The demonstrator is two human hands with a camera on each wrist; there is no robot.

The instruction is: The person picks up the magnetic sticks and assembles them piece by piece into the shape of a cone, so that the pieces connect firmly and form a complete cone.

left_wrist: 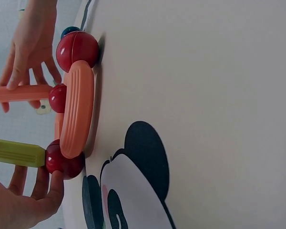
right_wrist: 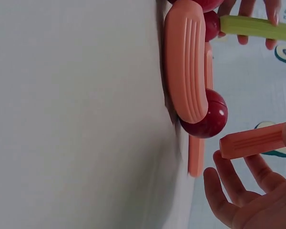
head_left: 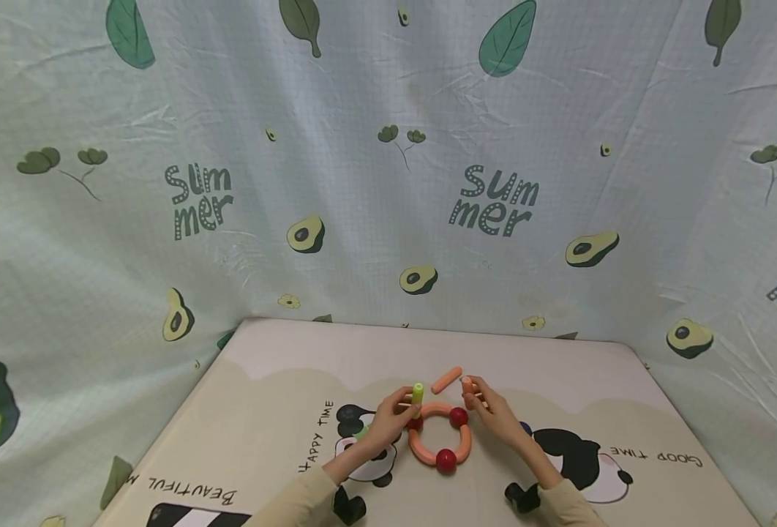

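Observation:
A ring of curved orange pieces (head_left: 465, 443) joined by red balls (head_left: 446, 461) lies flat on the table. My left hand (head_left: 388, 423) holds a yellow-green ribbed rod (left_wrist: 16, 153) upright, its lower end meeting the ring's left red ball (left_wrist: 64, 160); the fingertips touch that ball. On the other side, my right hand (head_left: 494, 411) pinches a straight orange rod (right_wrist: 252, 141) between thumb and fingers. Its lower end is close above the ring's upper-right red ball (right_wrist: 207, 114), with a gap showing in the right wrist view.
Behind the ring lies a loose straight orange rod (head_left: 446, 380). A dark blue ball (left_wrist: 70, 31) sits on the table, partly covered by the right wrist in the head view. The tablecloth (head_left: 283, 439) carries printed animals and words; a patterned curtain (head_left: 362, 183) hangs beyond the table.

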